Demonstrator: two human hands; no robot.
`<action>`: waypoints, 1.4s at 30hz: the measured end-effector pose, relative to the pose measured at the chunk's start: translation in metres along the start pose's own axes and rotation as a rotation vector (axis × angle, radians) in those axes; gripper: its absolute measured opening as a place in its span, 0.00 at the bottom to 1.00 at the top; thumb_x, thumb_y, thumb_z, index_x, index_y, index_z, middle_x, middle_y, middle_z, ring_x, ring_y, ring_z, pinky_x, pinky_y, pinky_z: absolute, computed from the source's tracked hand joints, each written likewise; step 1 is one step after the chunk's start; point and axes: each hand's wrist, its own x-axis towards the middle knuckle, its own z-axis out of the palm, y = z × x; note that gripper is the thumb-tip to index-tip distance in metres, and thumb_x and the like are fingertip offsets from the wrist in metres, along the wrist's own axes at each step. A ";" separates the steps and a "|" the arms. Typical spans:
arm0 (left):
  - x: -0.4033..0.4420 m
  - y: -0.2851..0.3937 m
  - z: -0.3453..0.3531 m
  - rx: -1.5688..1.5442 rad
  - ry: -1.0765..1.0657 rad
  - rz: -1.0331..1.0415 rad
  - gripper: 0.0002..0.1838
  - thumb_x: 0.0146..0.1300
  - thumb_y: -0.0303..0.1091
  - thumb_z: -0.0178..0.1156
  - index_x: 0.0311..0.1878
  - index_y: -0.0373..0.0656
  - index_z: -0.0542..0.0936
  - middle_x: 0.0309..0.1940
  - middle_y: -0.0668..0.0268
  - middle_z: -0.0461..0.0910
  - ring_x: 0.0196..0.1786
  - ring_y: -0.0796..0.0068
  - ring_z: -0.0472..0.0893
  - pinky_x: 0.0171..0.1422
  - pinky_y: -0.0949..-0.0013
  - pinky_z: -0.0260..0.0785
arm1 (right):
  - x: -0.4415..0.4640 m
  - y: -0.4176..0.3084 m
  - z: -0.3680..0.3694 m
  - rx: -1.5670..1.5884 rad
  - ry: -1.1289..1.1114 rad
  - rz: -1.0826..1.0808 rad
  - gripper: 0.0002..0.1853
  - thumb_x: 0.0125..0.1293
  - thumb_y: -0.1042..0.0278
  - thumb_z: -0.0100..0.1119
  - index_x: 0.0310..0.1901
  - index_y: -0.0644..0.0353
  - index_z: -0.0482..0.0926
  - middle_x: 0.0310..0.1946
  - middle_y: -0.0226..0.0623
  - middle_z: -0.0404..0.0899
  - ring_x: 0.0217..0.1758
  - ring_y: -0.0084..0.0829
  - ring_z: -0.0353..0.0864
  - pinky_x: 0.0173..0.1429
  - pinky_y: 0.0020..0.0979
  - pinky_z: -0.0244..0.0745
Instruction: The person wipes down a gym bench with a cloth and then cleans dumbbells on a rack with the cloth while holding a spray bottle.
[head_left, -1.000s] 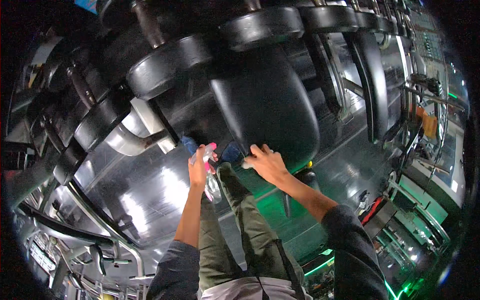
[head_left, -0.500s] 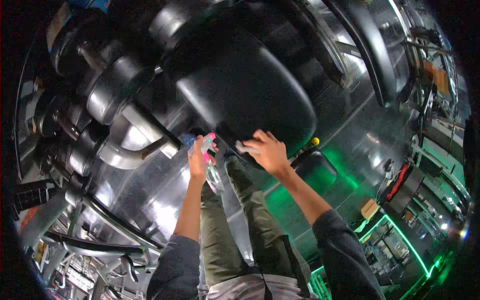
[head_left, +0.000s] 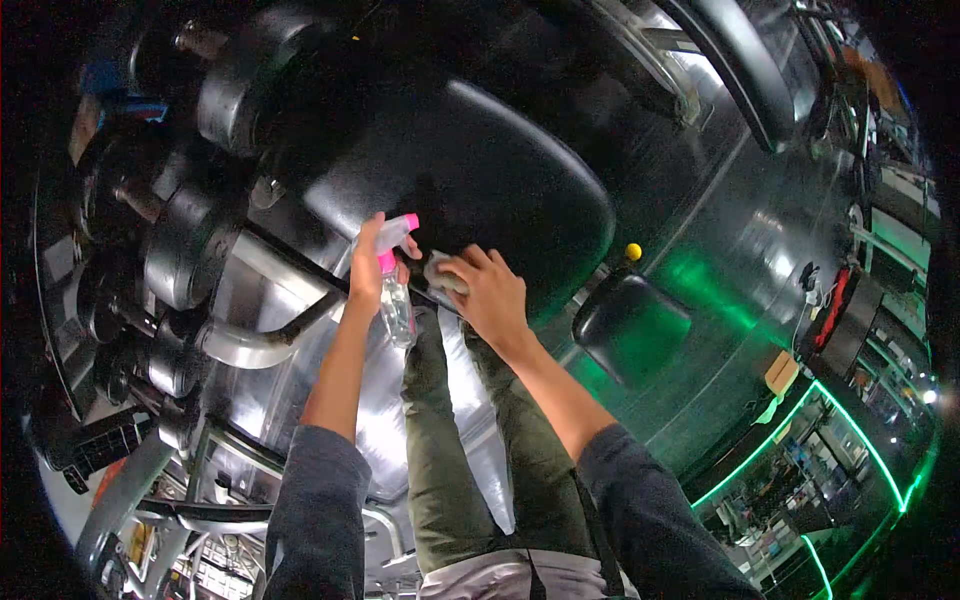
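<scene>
My left hand (head_left: 370,262) is wrapped round the neck of a clear spray bottle (head_left: 398,310) with a pink-and-white trigger head. The nozzle faces up and to the right, over the near edge of a black padded bench (head_left: 520,190). My right hand (head_left: 487,295) grips a crumpled greyish cloth (head_left: 440,272) at the bench's near edge, just right of the bottle. Part of the cloth is hidden under my fingers.
Dumbbells (head_left: 195,245) sit on a metal rack at the left. A smaller black pad (head_left: 635,320) and a yellow ball knob (head_left: 634,252) are to the right of the bench. Farther right, a cardboard box (head_left: 781,372) stands near green light strips.
Both hands have moved up and left in view, with the cloth now close to the bottle. The camera view has turned, shifting the bench and dumbbells.
</scene>
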 end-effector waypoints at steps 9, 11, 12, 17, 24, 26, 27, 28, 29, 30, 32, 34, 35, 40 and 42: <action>0.013 0.019 0.028 0.316 -0.137 -0.143 0.33 0.62 0.61 0.48 0.41 0.34 0.79 0.23 0.56 0.79 0.10 0.70 0.69 0.15 0.68 0.62 | 0.021 0.055 -0.036 0.032 0.264 0.130 0.19 0.48 0.68 0.68 0.45 0.43 0.82 0.37 0.29 0.77 0.40 0.37 0.78 0.41 0.37 0.79; 0.014 0.020 0.025 0.320 -0.121 -0.146 0.33 0.61 0.62 0.48 0.40 0.34 0.79 0.23 0.56 0.79 0.10 0.70 0.69 0.15 0.68 0.62 | 0.040 0.043 -0.032 0.039 0.275 0.143 0.19 0.48 0.68 0.68 0.45 0.44 0.82 0.37 0.29 0.77 0.40 0.37 0.78 0.40 0.36 0.79; 0.015 0.021 0.024 0.298 -0.113 -0.181 0.32 0.61 0.61 0.48 0.39 0.34 0.78 0.23 0.55 0.79 0.09 0.69 0.68 0.15 0.67 0.62 | 0.047 0.037 -0.029 0.043 0.289 0.154 0.19 0.48 0.68 0.68 0.45 0.44 0.82 0.37 0.29 0.77 0.40 0.37 0.78 0.40 0.36 0.79; 0.020 0.022 0.019 0.260 -0.120 -0.219 0.32 0.60 0.61 0.49 0.36 0.34 0.78 0.23 0.54 0.79 0.08 0.67 0.67 0.14 0.65 0.64 | 0.005 0.020 -0.020 0.057 0.012 0.097 0.15 0.49 0.68 0.68 0.42 0.44 0.82 0.36 0.28 0.78 0.39 0.38 0.79 0.42 0.36 0.79; 0.023 0.023 0.025 0.223 -0.040 -0.274 0.32 0.60 0.61 0.49 0.38 0.34 0.77 0.23 0.54 0.78 0.11 0.65 0.71 0.14 0.64 0.65 | 0.009 0.060 -0.046 0.031 0.220 0.271 0.18 0.51 0.67 0.66 0.47 0.46 0.81 0.39 0.27 0.79 0.40 0.38 0.78 0.39 0.38 0.79; 0.026 0.022 0.027 0.227 -0.052 -0.279 0.32 0.59 0.61 0.50 0.38 0.34 0.77 0.22 0.56 0.78 0.15 0.64 0.75 0.15 0.64 0.66 | 0.027 0.061 -0.048 0.003 0.275 0.336 0.19 0.51 0.66 0.65 0.47 0.45 0.81 0.39 0.27 0.79 0.41 0.37 0.78 0.40 0.37 0.78; 0.027 0.022 0.029 0.217 -0.015 -0.281 0.32 0.59 0.61 0.50 0.38 0.35 0.78 0.23 0.57 0.78 0.18 0.64 0.77 0.15 0.65 0.67 | 0.031 0.056 -0.047 -0.001 0.277 0.339 0.19 0.51 0.66 0.65 0.47 0.45 0.81 0.39 0.27 0.79 0.41 0.37 0.78 0.40 0.37 0.78; 0.028 0.022 0.029 0.209 0.025 -0.283 0.32 0.59 0.62 0.50 0.39 0.36 0.78 0.23 0.58 0.78 0.20 0.64 0.79 0.16 0.65 0.67 | 0.034 0.048 -0.043 0.033 0.285 0.313 0.19 0.50 0.66 0.65 0.47 0.44 0.81 0.39 0.27 0.79 0.41 0.37 0.78 0.39 0.37 0.79; 0.028 0.023 0.030 0.199 0.033 -0.292 0.32 0.58 0.62 0.50 0.40 0.37 0.78 0.24 0.59 0.79 0.23 0.64 0.80 0.18 0.66 0.69 | 0.036 0.041 -0.040 0.070 0.294 0.288 0.19 0.50 0.66 0.65 0.46 0.43 0.81 0.39 0.27 0.79 0.41 0.37 0.78 0.39 0.37 0.79; 0.029 0.023 0.031 0.204 0.033 -0.290 0.32 0.58 0.62 0.50 0.40 0.37 0.78 0.24 0.59 0.79 0.23 0.64 0.80 0.18 0.66 0.69 | 0.033 0.034 -0.039 0.070 0.195 0.265 0.18 0.49 0.66 0.66 0.45 0.42 0.81 0.39 0.26 0.78 0.40 0.36 0.78 0.38 0.37 0.79; 0.031 0.022 0.032 0.155 0.072 -0.270 0.29 0.61 0.58 0.50 0.41 0.36 0.79 0.25 0.58 0.80 0.23 0.65 0.81 0.17 0.68 0.70 | 0.023 0.025 -0.029 0.088 0.098 0.198 0.18 0.49 0.65 0.66 0.45 0.41 0.81 0.38 0.26 0.77 0.39 0.35 0.77 0.37 0.37 0.79; 0.031 0.024 0.032 0.180 0.064 -0.290 0.30 0.61 0.58 0.50 0.42 0.36 0.79 0.26 0.58 0.80 0.25 0.65 0.82 0.17 0.67 0.70 | 0.015 0.024 -0.030 0.096 0.064 0.185 0.18 0.50 0.64 0.66 0.45 0.41 0.81 0.38 0.26 0.77 0.39 0.36 0.78 0.37 0.38 0.79; 0.031 0.024 0.032 0.173 0.055 -0.295 0.30 0.61 0.58 0.50 0.42 0.35 0.79 0.26 0.58 0.80 0.25 0.65 0.82 0.17 0.67 0.70 | 0.012 0.028 -0.032 0.100 0.028 0.166 0.18 0.50 0.64 0.66 0.46 0.41 0.81 0.38 0.25 0.77 0.40 0.36 0.78 0.38 0.39 0.79; 0.034 0.023 0.034 0.172 0.129 -0.363 0.31 0.63 0.58 0.49 0.44 0.34 0.79 0.25 0.57 0.80 0.25 0.64 0.82 0.16 0.66 0.70 | 0.034 0.071 -0.057 0.006 0.253 0.342 0.19 0.51 0.64 0.66 0.47 0.44 0.80 0.41 0.26 0.78 0.43 0.37 0.78 0.41 0.41 0.79; 0.033 0.022 0.035 0.179 0.140 -0.357 0.31 0.63 0.58 0.48 0.45 0.33 0.79 0.24 0.56 0.80 0.25 0.62 0.82 0.15 0.65 0.70 | 0.046 0.076 -0.060 0.041 0.275 0.381 0.19 0.50 0.65 0.67 0.48 0.45 0.80 0.43 0.27 0.79 0.44 0.37 0.78 0.44 0.40 0.79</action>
